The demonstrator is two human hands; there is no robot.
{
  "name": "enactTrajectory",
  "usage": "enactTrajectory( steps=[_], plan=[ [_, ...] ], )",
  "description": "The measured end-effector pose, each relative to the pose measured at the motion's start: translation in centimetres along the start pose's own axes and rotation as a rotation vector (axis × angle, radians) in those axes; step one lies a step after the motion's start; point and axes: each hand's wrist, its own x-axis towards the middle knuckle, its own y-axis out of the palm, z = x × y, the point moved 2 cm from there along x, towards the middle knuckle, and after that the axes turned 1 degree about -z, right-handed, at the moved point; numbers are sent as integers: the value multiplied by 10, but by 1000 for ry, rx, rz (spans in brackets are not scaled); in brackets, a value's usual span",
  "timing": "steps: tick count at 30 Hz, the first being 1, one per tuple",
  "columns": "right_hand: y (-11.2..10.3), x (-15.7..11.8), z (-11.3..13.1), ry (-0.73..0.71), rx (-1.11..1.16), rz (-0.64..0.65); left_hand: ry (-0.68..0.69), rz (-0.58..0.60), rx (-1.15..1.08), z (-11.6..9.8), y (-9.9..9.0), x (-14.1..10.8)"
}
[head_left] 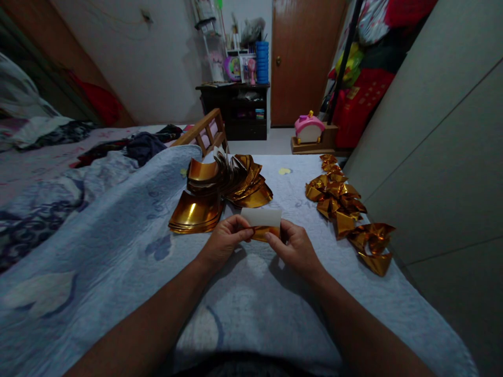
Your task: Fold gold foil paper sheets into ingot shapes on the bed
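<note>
Between my two hands is a sheet of gold foil paper (261, 217), its white back facing up and its near edge turned over to show a gold strip. My left hand (229, 236) pinches the left end of that strip. At the right end, my right hand (295, 246) grips it with the thumb on top. Just beyond my left hand lies a fanned stack of gold foil sheets (198, 209), with more loose, curled sheets (251, 183) beside it. Along the right side runs a row of folded gold foil pieces (338, 199), the nearest one (373, 246) standing apart.
A pale blue patterned bedspread (251, 303) lies under everything. A wooden rail (202, 131) stands at the far left edge, with rumpled clothes (145, 146) beyond. On the right is a light cabinet wall (440, 157). Farther back are a dark shelf (236, 112) and a pink toy case (309, 129).
</note>
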Motion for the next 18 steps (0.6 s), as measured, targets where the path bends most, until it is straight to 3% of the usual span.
enactTrajectory(
  steps=[18],
  plan=[
    [0,1,0,-37,8,3,-24,-24,-14,-2,3,-1]
  ],
)
